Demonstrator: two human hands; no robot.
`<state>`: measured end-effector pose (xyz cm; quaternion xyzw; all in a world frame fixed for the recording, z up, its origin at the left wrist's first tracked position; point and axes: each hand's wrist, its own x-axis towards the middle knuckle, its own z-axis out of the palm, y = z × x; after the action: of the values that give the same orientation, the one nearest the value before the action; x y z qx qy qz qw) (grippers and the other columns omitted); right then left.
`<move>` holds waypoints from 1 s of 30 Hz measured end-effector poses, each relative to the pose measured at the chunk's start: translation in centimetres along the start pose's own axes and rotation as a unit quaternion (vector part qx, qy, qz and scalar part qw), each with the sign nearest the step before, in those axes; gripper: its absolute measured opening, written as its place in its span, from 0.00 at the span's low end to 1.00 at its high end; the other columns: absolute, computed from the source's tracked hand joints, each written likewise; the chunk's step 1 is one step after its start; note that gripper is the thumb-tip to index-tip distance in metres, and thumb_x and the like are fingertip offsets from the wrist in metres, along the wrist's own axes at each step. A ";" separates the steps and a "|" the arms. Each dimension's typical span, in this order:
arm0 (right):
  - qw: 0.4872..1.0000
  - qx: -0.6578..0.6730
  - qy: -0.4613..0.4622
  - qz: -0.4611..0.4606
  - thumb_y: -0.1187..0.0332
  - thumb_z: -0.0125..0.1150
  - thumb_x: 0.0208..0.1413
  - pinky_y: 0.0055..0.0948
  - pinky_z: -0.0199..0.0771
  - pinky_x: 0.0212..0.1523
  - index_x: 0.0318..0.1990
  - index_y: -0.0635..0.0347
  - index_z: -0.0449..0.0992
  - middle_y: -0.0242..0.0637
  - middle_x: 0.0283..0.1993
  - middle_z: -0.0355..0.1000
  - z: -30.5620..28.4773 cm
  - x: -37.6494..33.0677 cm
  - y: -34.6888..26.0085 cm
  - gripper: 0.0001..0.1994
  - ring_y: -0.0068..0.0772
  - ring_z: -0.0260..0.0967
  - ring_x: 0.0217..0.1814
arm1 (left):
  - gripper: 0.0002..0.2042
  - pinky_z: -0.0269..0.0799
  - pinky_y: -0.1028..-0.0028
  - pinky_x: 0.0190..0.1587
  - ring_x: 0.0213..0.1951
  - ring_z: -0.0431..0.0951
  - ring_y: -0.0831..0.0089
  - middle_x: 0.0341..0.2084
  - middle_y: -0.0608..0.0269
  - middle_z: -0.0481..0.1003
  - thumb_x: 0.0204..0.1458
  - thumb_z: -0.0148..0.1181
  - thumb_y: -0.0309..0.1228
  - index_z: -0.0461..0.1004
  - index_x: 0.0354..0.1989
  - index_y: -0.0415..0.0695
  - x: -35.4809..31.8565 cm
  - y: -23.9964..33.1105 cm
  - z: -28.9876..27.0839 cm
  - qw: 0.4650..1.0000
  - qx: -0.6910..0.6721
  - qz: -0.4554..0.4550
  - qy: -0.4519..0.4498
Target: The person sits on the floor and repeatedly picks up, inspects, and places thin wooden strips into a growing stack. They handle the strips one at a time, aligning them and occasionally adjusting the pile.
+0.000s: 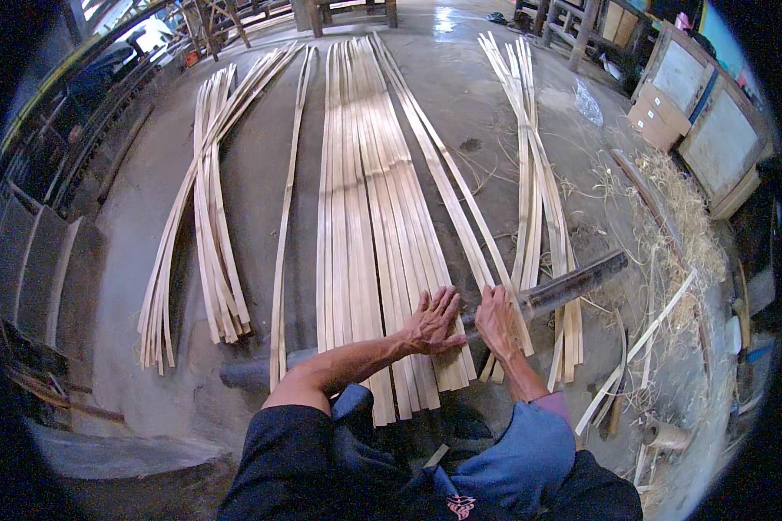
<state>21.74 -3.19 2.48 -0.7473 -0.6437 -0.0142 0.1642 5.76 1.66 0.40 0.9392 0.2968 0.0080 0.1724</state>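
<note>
Pale bamboo strips [356, 217] lie side by side in a wide flat row that runs away from me over a dark pole [573, 285]. My left hand [434, 323] rests on the right edge of this row, fingers spread out. Just right of it, my right hand [496, 323] is closed around the near part of a loose bamboo strip [450, 195]. That strip slants away toward the far end of the row beside another one. The fingertips of the right hand are partly hidden.
Crossed bundles of strips lie on the left [213, 200] and right [530, 165], with a narrow strip pair [291, 200] left of the row. Curly shavings [669, 217] cover the right floor. Beyond them stand a cardboard box [659, 117] and framed panels [719, 143].
</note>
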 end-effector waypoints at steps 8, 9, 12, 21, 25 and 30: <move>0.971 0.210 -0.112 0.014 0.71 0.50 0.41 0.42 0.63 0.41 0.40 0.68 0.65 0.56 0.35 0.63 3.3 1.6 -0.2 0.16 0.56 0.62 0.39 | 0.45 0.30 0.49 0.59 0.62 0.37 0.51 0.60 0.43 0.39 0.44 0.37 0.61 0.42 0.58 0.30 -0.1 0.0 0.5 0.999 -0.034 0.006 0.040; 0.963 0.249 -0.100 0.010 0.72 0.51 0.42 0.37 0.64 0.39 0.45 0.67 0.64 0.53 0.35 0.65 3.7 2.2 -0.4 0.19 0.47 0.64 0.37 | 0.45 0.31 0.49 0.59 0.62 0.38 0.50 0.60 0.43 0.41 0.44 0.37 0.62 0.43 0.57 0.29 -0.1 0.0 0.6 0.998 -0.040 0.010 0.049; 0.958 0.245 -0.148 0.023 0.73 0.55 0.41 0.25 0.65 0.32 0.53 0.67 0.60 0.40 0.30 0.68 3.6 4.0 -0.2 0.26 0.27 0.64 0.31 | 0.46 0.32 0.48 0.59 0.62 0.39 0.50 0.59 0.42 0.41 0.43 0.38 0.62 0.44 0.57 0.29 -0.1 0.0 0.5 0.997 -0.060 0.005 0.058; 0.955 0.286 -0.054 0.055 0.71 0.50 0.42 0.32 0.67 0.35 0.55 0.66 0.57 0.49 0.33 0.68 3.3 2.5 0.4 0.28 0.38 0.67 0.33 | 0.48 0.33 0.48 0.59 0.62 0.39 0.49 0.59 0.41 0.40 0.42 0.37 0.64 0.42 0.57 0.28 0.2 0.1 -0.3 1.000 -0.015 0.001 0.002; 0.969 0.234 -0.037 0.073 0.72 0.46 0.44 0.39 0.65 0.40 0.54 0.67 0.59 0.56 0.34 0.65 4.2 2.8 0.4 0.25 0.52 0.64 0.37 | 0.47 0.33 0.48 0.59 0.62 0.38 0.50 0.60 0.41 0.40 0.43 0.38 0.63 0.42 0.58 0.30 -0.1 0.1 -0.3 0.999 -0.025 0.009 0.023; 0.979 0.201 -0.002 0.034 0.75 0.46 0.43 0.39 0.64 0.39 0.50 0.69 0.62 0.54 0.32 0.63 4.4 3.2 -0.2 0.22 0.50 0.62 0.36 | 0.44 0.33 0.49 0.59 0.62 0.39 0.49 0.59 0.41 0.40 0.43 0.40 0.62 0.42 0.60 0.37 0.1 0.5 -0.8 1.000 -0.004 -0.001 -0.016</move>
<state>21.26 1.03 -0.92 -0.7205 -0.6079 0.1224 0.3104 6.04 1.63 1.34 0.9384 0.2944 -0.0062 0.1807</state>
